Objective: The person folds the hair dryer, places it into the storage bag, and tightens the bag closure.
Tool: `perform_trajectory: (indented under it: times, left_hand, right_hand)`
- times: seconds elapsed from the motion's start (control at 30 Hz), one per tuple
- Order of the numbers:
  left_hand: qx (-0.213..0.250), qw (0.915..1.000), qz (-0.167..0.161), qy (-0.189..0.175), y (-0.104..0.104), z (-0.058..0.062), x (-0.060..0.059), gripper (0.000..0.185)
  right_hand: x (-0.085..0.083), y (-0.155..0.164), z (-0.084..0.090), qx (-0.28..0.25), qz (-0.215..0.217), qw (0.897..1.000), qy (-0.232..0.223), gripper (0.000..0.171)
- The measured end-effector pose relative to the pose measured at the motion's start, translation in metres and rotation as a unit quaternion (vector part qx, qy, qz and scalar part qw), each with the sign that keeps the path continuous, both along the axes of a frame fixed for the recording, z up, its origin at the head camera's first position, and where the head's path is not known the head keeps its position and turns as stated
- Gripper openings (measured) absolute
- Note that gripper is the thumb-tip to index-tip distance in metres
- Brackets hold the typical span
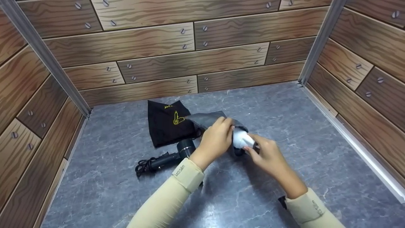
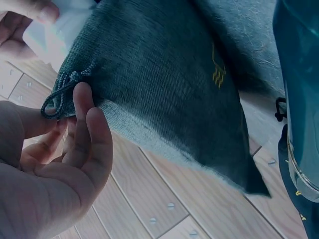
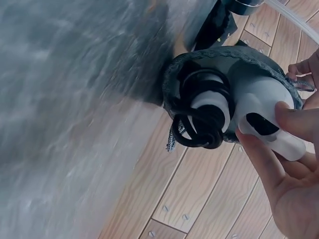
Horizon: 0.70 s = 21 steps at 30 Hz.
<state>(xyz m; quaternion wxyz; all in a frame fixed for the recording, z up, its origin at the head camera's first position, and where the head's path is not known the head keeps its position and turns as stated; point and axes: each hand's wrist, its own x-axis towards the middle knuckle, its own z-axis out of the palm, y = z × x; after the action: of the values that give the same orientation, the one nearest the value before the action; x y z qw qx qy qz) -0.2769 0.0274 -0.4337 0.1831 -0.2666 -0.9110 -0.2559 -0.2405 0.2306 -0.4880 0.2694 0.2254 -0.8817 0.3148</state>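
Observation:
A grey drawstring pouch (image 1: pixel 208 119) is held up over the table, its mouth turned toward the right hand. My left hand (image 1: pixel 216 136) pinches the pouch's rim, right by the knotted drawstring (image 2: pixel 75 77). A white hair dryer (image 3: pixel 261 97) sits partly inside the pouch; its nozzle end and its handle end, wrapped in black cord (image 3: pixel 207 129), show at the opening. With thumb and fingers, my right hand (image 1: pixel 269 155) grips the white nozzle. The rest of the dryer is hidden by the cloth. Small yellow marks show on the pouch in the left wrist view.
Left of the hands, a dark hair dryer (image 1: pixel 169 158) lies on the grey marbled table (image 1: pixel 107 190), its cord (image 1: pixel 145 166) bundled. Behind it lies a flat black pouch (image 1: pixel 167 129) with a yellow hair dryer drawing. Wood-patterned walls (image 1: pixel 158 47) enclose the table at back and sides.

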Motion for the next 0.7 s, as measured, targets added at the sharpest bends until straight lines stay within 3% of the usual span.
perform_trajectory:
  times: [0.2, 0.43, 0.57, 0.7]
  left_hand:
    - [0.003, 1.0, -0.007, 0.003, 0.002, 0.001, 0.002, 0.014]
    - [0.013, 0.9996, -0.023, 0.004, 0.003, -0.001, 0.005, 0.015]
    - [0.015, 0.9997, -0.017, 0.001, 0.002, -0.002, 0.003, 0.015]
    - [0.016, 0.9998, -0.008, -0.004, 0.001, -0.002, 0.002, 0.015]
  right_hand:
    - [-0.007, -0.012, 0.004, -0.01, -0.027, 1.0, 0.007, 0.035]
    - [-0.012, -0.022, -0.001, -0.005, -0.028, 0.999, 0.02, 0.03]
    - [-0.015, -0.025, -0.002, -0.005, -0.032, 0.999, 0.029, 0.03]
    - [-0.016, -0.025, 0.001, 0.002, -0.028, 1.0, 0.01, 0.03]
